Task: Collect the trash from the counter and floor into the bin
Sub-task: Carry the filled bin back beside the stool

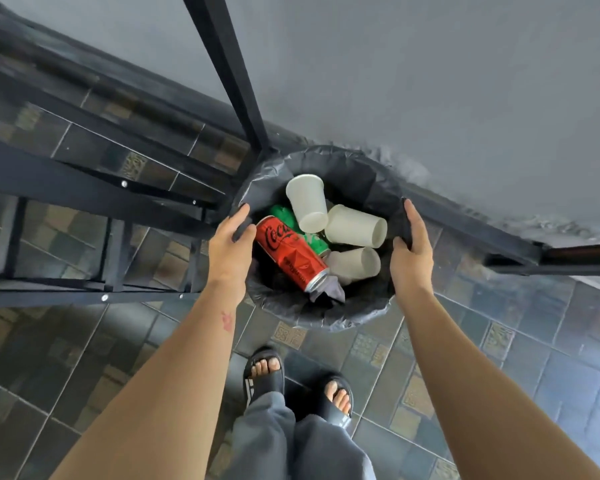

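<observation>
Looking straight down, I see my left hand [231,242] and right hand [411,245] gripping opposite sides of a round bin [321,325] lined with a black bag. Inside lie a red cola can [290,258], a green can [286,216] and three white cups [307,202]. My sandalled feet [264,374] stand on dark floor tiles [499,341].

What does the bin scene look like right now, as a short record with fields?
bin: black-lined bin on tiled floor, by a grey wall
contents: red cola can, green can, three white cups
left hand: left hand grips the liner at the rim
right hand: right hand grips the opposite rim
loose trash on floor: none in view
</observation>
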`<action>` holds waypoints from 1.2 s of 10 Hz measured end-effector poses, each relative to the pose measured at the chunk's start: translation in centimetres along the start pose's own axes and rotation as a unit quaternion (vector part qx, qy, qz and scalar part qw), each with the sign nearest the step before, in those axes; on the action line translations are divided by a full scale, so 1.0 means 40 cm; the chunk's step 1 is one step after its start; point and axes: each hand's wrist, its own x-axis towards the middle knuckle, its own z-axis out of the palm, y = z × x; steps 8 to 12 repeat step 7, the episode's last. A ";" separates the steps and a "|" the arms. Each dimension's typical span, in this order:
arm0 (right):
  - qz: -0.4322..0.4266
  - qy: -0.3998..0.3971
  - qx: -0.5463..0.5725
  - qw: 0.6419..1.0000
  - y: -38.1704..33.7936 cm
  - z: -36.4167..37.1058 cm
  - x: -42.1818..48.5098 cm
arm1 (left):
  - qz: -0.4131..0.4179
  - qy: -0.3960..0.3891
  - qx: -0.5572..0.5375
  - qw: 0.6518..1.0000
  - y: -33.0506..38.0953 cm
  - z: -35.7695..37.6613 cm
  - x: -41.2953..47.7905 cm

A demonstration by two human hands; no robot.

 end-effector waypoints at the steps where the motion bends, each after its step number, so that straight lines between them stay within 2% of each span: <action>1: -0.017 -0.003 -0.008 1.000 0.065 0.063 0.087 | 0.011 0.009 -0.005 1.000 -0.065 0.036 0.090; 3: -0.031 -0.019 -0.028 0.999 0.145 0.132 0.179 | 0.040 -0.010 0.042 0.998 -0.149 0.073 0.196; 5: -0.066 -0.037 -0.132 0.988 0.207 0.152 0.190 | 0.058 -0.049 0.120 0.990 -0.207 0.065 0.233; 6: -0.077 -0.053 -0.239 0.967 0.201 0.148 0.188 | 0.064 -0.078 0.216 0.971 -0.211 0.054 0.231; 7: -0.095 -0.034 -0.405 0.909 0.169 0.133 0.167 | 0.080 -0.093 0.366 0.922 -0.192 0.045 0.204; 12: -0.095 -0.034 -0.405 0.909 0.169 0.133 0.167 | 0.080 -0.093 0.366 0.922 -0.192 0.045 0.204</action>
